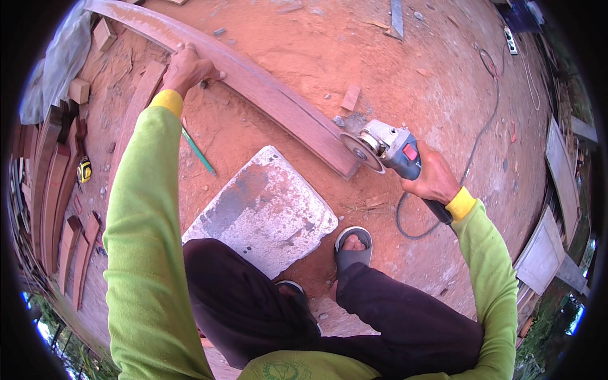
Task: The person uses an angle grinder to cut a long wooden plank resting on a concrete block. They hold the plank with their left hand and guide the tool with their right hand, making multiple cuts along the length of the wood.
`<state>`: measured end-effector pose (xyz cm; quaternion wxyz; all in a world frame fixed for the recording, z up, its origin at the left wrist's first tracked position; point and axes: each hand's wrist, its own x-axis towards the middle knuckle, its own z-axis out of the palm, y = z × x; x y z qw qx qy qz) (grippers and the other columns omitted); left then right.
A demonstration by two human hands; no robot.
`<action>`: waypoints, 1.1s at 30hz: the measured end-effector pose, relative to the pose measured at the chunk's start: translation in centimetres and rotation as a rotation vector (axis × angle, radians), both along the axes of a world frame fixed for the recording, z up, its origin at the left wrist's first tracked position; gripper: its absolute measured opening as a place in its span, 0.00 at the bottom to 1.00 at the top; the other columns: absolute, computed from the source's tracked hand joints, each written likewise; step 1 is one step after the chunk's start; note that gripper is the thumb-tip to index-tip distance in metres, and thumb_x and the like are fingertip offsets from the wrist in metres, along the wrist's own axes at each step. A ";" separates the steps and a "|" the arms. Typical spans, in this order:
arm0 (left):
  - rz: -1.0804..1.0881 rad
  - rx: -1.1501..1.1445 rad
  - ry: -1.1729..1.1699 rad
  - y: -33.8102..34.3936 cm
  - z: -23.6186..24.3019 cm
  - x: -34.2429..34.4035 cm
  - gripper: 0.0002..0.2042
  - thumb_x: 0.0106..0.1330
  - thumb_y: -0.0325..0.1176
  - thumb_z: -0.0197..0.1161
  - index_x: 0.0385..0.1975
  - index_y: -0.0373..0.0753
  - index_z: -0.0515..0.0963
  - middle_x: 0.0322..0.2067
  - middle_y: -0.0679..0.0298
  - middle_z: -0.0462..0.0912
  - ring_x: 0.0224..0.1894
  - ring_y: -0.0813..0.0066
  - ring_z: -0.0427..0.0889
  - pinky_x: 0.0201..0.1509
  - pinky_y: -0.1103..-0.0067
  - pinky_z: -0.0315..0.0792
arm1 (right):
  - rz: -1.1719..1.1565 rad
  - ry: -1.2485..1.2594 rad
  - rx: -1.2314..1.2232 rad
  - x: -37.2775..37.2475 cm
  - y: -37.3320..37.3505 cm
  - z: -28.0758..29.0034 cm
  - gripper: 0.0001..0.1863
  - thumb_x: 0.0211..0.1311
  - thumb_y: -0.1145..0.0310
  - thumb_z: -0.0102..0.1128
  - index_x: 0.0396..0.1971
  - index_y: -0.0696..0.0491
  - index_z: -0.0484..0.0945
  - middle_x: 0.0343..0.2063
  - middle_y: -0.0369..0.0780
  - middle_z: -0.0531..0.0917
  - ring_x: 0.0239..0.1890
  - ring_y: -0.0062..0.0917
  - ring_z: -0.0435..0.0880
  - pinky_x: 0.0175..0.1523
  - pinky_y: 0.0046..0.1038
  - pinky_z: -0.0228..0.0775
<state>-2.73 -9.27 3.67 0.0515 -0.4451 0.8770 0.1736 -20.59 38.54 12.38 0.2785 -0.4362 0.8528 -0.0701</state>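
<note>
Reddish bare earth (pixel 304 44) fills the yard, littered with wood offcuts and chips. At the far left, dark planks (pixel 50 190) are stacked on edge, with a yellow tape measure (pixel 83 170) lying beside them and a grey tarp (pixel 60 60) above. The left hand (pixel 187 68), at the end of a lime-green sleeve with a yellow cuff, presses down on a long curved wooden board (pixel 266 95) that runs from the upper left towards the middle; its fingers are curled over the board's near edge, gripping it. A green pencil-like stick (pixel 198 152) lies on the ground just below that arm. Near the centre a worn grey slab (pixel 263 209) sits under the board's lower end, with a sandalled foot (pixel 353 247) just beside its corner. The right hand (pixel 434 180) is wrapped tight around the body of an angle grinder (pixel 392 149), whose disc touches the cut end of the board. Its black cord (pixel 472 158) loops off to the right, towards pale panels (pixel 544 253) leaning at the edge.
</note>
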 end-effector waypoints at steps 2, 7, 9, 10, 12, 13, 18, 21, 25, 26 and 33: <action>0.009 0.044 0.007 -0.1 -0.2 0.0 0.55 0.36 0.42 0.80 0.65 0.20 0.57 0.66 0.32 0.57 0.68 0.45 0.62 0.72 0.71 0.58 | -0.006 0.008 0.025 0.0 -0.2 0.0 0.30 0.36 0.64 0.68 0.39 0.67 0.68 0.23 0.59 0.79 0.30 0.56 0.81 0.38 0.46 0.73; 0.001 -0.003 -0.005 -0.1 -0.5 0.1 0.55 0.38 0.45 0.81 0.65 0.20 0.58 0.67 0.34 0.55 0.70 0.44 0.59 0.73 0.67 0.57 | -0.038 -0.023 0.073 0.2 -1.1 0.7 0.30 0.35 0.67 0.67 0.40 0.68 0.68 0.25 0.59 0.78 0.31 0.56 0.81 0.38 0.43 0.72; 0.001 -0.006 -0.017 -0.2 -0.5 0.1 0.55 0.38 0.46 0.80 0.65 0.21 0.58 0.68 0.35 0.55 0.70 0.43 0.58 0.73 0.65 0.57 | -0.031 -0.020 0.060 0.2 -1.2 0.6 0.30 0.35 0.67 0.67 0.39 0.68 0.68 0.25 0.59 0.78 0.31 0.55 0.81 0.38 0.43 0.72; 0.002 -0.010 -0.020 0.0 -0.5 0.0 0.55 0.38 0.46 0.81 0.65 0.21 0.58 0.68 0.35 0.55 0.70 0.43 0.58 0.73 0.65 0.58 | -0.028 -0.018 0.053 0.2 -1.2 0.7 0.29 0.35 0.67 0.67 0.39 0.67 0.68 0.25 0.59 0.78 0.31 0.55 0.81 0.38 0.43 0.72; 0.001 -0.003 -0.024 0.1 -0.4 -0.2 0.55 0.38 0.46 0.81 0.65 0.21 0.58 0.68 0.35 0.55 0.70 0.43 0.58 0.73 0.65 0.58 | -0.024 -0.018 0.040 0.3 -1.4 0.8 0.29 0.36 0.67 0.67 0.39 0.67 0.68 0.25 0.59 0.78 0.30 0.55 0.81 0.37 0.43 0.72; 0.001 0.007 -0.028 0.0 -0.4 -0.1 0.55 0.38 0.46 0.81 0.65 0.21 0.58 0.68 0.35 0.55 0.70 0.43 0.58 0.73 0.65 0.58 | -0.023 -0.021 0.034 0.3 -1.5 0.9 0.29 0.36 0.67 0.67 0.39 0.66 0.68 0.25 0.58 0.78 0.30 0.55 0.81 0.37 0.43 0.72; -0.005 -0.020 -0.008 -0.3 -0.7 0.2 0.55 0.37 0.46 0.81 0.64 0.21 0.59 0.67 0.36 0.56 0.70 0.43 0.59 0.73 0.65 0.58 | -0.012 -0.012 0.029 0.4 -1.6 0.8 0.29 0.36 0.66 0.67 0.39 0.66 0.68 0.24 0.58 0.78 0.29 0.55 0.80 0.37 0.44 0.72; -0.010 -0.027 -0.001 -0.2 -0.8 0.0 0.55 0.37 0.47 0.81 0.64 0.21 0.60 0.67 0.36 0.57 0.69 0.43 0.60 0.73 0.65 0.58 | -0.019 -0.001 0.055 0.4 -1.7 1.0 0.29 0.36 0.66 0.67 0.40 0.66 0.67 0.23 0.58 0.78 0.29 0.55 0.80 0.36 0.44 0.72; -0.006 -0.014 -0.002 -0.3 -0.7 0.0 0.54 0.38 0.47 0.81 0.63 0.21 0.60 0.67 0.36 0.58 0.69 0.43 0.61 0.72 0.65 0.60 | -0.011 0.004 0.052 0.2 -1.8 0.6 0.30 0.36 0.66 0.67 0.41 0.67 0.67 0.23 0.58 0.78 0.29 0.56 0.80 0.36 0.44 0.72; -0.002 -0.012 0.001 -0.3 -0.8 0.0 0.54 0.38 0.47 0.81 0.63 0.21 0.60 0.67 0.36 0.58 0.68 0.43 0.62 0.71 0.65 0.60 | -0.009 0.007 0.053 0.1 -1.8 0.6 0.31 0.36 0.66 0.67 0.41 0.67 0.67 0.23 0.58 0.78 0.29 0.56 0.80 0.36 0.44 0.72; 0.006 -0.006 -0.003 -0.2 -0.5 0.3 0.54 0.37 0.46 0.80 0.63 0.21 0.60 0.66 0.35 0.58 0.67 0.43 0.64 0.70 0.67 0.61 | -0.010 -0.007 0.036 0.4 -2.1 1.0 0.34 0.35 0.66 0.66 0.45 0.68 0.67 0.25 0.59 0.79 0.30 0.56 0.80 0.37 0.44 0.72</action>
